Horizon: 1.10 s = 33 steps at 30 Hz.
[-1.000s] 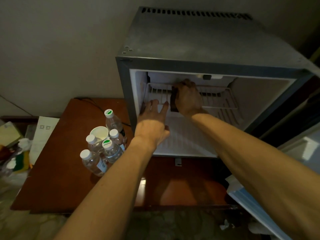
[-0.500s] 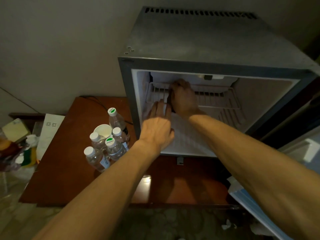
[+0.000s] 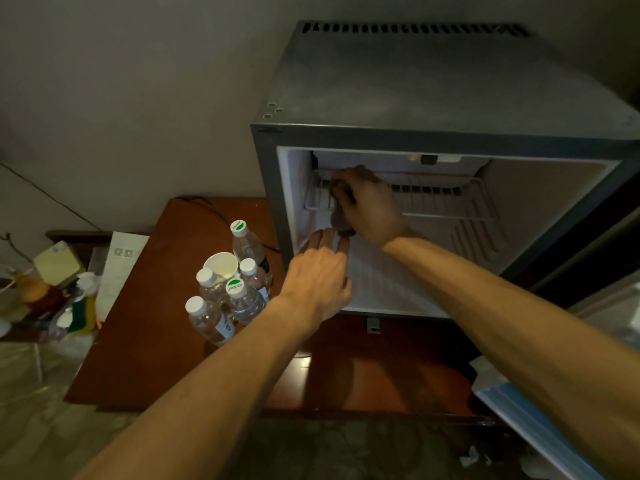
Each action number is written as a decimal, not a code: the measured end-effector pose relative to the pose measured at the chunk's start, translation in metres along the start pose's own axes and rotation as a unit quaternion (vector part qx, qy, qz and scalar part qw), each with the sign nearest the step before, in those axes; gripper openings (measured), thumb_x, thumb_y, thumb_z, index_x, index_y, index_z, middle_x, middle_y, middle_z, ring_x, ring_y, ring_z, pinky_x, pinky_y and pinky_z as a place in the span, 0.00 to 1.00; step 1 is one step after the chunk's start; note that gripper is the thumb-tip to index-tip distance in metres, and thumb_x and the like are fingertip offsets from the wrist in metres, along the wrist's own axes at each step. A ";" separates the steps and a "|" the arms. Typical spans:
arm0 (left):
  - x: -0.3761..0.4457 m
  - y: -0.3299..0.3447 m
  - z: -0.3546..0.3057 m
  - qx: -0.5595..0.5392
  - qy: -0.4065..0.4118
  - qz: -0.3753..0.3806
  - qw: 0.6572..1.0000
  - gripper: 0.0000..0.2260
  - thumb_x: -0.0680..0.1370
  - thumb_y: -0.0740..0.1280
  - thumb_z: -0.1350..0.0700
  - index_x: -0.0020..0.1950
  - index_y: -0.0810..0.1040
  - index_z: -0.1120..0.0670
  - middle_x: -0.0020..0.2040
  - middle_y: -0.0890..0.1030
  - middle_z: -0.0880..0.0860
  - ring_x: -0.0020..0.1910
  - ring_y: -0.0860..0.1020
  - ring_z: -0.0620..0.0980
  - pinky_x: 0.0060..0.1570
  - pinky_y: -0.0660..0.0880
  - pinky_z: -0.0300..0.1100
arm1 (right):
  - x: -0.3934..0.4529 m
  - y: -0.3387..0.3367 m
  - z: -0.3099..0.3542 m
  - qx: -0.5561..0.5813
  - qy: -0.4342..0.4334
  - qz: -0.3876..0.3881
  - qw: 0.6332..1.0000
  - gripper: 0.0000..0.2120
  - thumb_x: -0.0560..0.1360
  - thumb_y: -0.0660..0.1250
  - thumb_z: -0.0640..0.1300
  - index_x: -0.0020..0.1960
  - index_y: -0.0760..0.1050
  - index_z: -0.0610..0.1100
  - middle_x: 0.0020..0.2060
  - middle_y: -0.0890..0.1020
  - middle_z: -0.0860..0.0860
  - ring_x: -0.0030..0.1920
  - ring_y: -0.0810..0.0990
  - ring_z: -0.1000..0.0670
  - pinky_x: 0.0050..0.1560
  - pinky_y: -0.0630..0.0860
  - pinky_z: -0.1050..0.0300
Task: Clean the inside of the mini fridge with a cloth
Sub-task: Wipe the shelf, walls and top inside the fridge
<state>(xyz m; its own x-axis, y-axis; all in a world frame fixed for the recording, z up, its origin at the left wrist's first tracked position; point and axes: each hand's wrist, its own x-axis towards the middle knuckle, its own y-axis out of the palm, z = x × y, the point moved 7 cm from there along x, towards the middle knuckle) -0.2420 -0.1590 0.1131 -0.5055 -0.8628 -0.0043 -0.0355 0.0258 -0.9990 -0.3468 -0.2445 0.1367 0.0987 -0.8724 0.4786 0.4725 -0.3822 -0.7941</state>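
Since a moment ago, the right hand (image 3: 369, 202) has slid left along the wire shelf (image 3: 446, 199), toward the left inner wall of the mini fridge (image 3: 433, 98). Its fingers are curled tight around a dark cloth (image 3: 341, 221), which sits at the shelf's left front corner. The left hand (image 3: 320, 275) rests flat on the fridge floor, fingers straight, holding nothing. Water bottles (image 3: 239, 296) and a paper cup (image 3: 221, 263) wait on the wooden table (image 3: 149, 323). To wipe well, I think the cloth should press firmly into that corner and rub each wire.
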 end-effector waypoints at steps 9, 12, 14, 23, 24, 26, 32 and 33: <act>0.000 0.000 0.016 0.003 -0.017 0.007 1.000 0.31 0.79 0.62 0.49 0.81 0.57 0.55 0.75 0.62 0.61 0.74 0.63 0.61 0.61 0.74 0.52 | 0.034 0.019 0.008 -0.046 0.023 0.029 0.998 0.12 0.80 0.63 0.43 0.62 0.77 0.44 0.60 0.79 0.45 0.60 0.77 0.45 0.60 0.72 0.54; -0.003 -0.005 0.014 0.010 -0.019 0.023 1.000 0.27 0.80 0.62 0.49 0.77 0.64 0.57 0.71 0.68 0.61 0.68 0.70 0.61 0.55 0.75 0.51 | 0.021 0.015 0.019 -0.044 0.011 0.056 0.997 0.12 0.76 0.67 0.42 0.59 0.78 0.45 0.58 0.79 0.45 0.56 0.77 0.45 0.55 0.74 0.53; -0.004 -0.007 0.013 0.014 -0.018 0.030 0.999 0.21 0.81 0.61 0.50 0.70 0.71 0.59 0.64 0.74 0.61 0.60 0.76 0.61 0.49 0.75 0.50 | 0.012 0.013 0.021 -0.033 0.002 0.079 0.996 0.11 0.74 0.70 0.42 0.57 0.79 0.46 0.56 0.79 0.46 0.54 0.78 0.46 0.53 0.75 0.54; 0.000 -0.005 0.019 0.007 -0.011 0.026 1.000 0.29 0.80 0.62 0.49 0.78 0.61 0.57 0.73 0.65 0.61 0.67 0.72 0.61 0.53 0.76 0.51 | 0.038 0.019 0.011 -0.050 0.016 0.073 0.996 0.12 0.77 0.66 0.42 0.60 0.78 0.44 0.59 0.79 0.44 0.60 0.78 0.43 0.59 0.75 0.49; 0.001 -0.003 0.019 0.004 -0.013 0.023 1.000 0.30 0.79 0.62 0.49 0.79 0.59 0.57 0.74 0.63 0.61 0.69 0.70 0.62 0.55 0.77 0.52 | 0.038 0.018 0.011 -0.053 0.019 0.073 0.996 0.12 0.77 0.66 0.41 0.60 0.78 0.44 0.59 0.80 0.44 0.59 0.78 0.43 0.59 0.75 0.50; 0.003 -0.001 0.019 0.007 -0.019 0.013 1.000 0.30 0.79 0.63 0.49 0.78 0.60 0.58 0.73 0.64 0.61 0.69 0.69 0.61 0.55 0.77 0.52 | 0.036 0.014 0.014 -0.043 0.020 0.081 0.996 0.12 0.76 0.67 0.40 0.58 0.80 0.44 0.56 0.81 0.44 0.57 0.79 0.43 0.57 0.76 0.50; 0.011 -0.006 0.019 -0.001 -0.041 -0.010 0.999 0.28 0.79 0.64 0.52 0.75 0.60 0.61 0.71 0.64 0.60 0.70 0.68 0.60 0.51 0.78 0.51 | 0.011 -0.007 0.015 0.029 0.003 0.139 0.990 0.07 0.74 0.69 0.41 0.52 0.81 0.45 0.48 0.83 0.48 0.44 0.82 0.49 0.46 0.80 0.55; 0.013 -0.008 0.018 -0.002 -0.039 -0.019 0.999 0.28 0.79 0.64 0.52 0.75 0.60 0.61 0.70 0.64 0.60 0.69 0.68 0.61 0.51 0.77 0.50 | 0.008 -0.011 0.010 0.025 0.004 0.137 0.990 0.09 0.74 0.70 0.42 0.54 0.81 0.44 0.49 0.83 0.47 0.45 0.82 0.49 0.46 0.80 0.56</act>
<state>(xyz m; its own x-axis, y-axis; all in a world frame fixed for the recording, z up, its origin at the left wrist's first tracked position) -0.2327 -0.1800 0.1198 -0.4346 -0.9001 0.0293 -0.0561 -0.0054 -0.9984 -0.3422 -0.2444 0.1531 0.2215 -0.9438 0.2452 0.4719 -0.1163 -0.8740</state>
